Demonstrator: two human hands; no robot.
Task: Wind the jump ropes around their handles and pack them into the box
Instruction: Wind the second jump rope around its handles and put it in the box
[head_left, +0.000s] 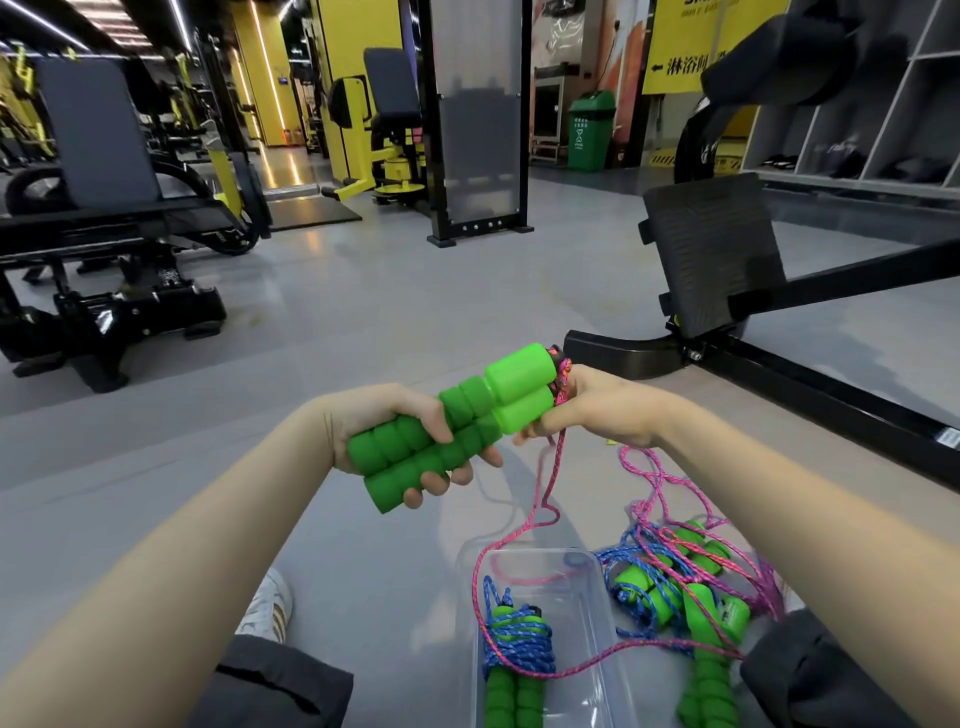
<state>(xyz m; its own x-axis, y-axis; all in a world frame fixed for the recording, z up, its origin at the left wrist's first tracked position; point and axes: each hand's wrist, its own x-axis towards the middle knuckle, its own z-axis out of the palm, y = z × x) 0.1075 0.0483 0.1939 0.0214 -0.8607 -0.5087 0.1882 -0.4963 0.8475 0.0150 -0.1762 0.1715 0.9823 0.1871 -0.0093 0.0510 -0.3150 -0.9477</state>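
A green bin (589, 132) stands by the far wall; left of it a yellow machine (374, 156), far left a grey bench (98, 135), right grey shelves (857, 104), nearer a black footplate (711, 254)

Left grip (384, 436) wraps the paired green handles (498, 400), so their middle is covered. Right grip (597, 410) holds the pink rope (545, 493) at the cap ends; fingertips are tucked behind the caps, so the exact pinch and the rope's joint to the handles are hidden. The clear box (597, 577) has its near end cut off by the bottom edge, same for the handle ends of the wound rope (511, 654) inside. The loose pile (670, 587) is partly behind the right forearm (779, 519), rope count can't tell. The shoe (267, 608) is half hidden by a knee (270, 686). The yellow sign (696, 47) is cropped at the top. The green bin (589, 132) label is too small to read.
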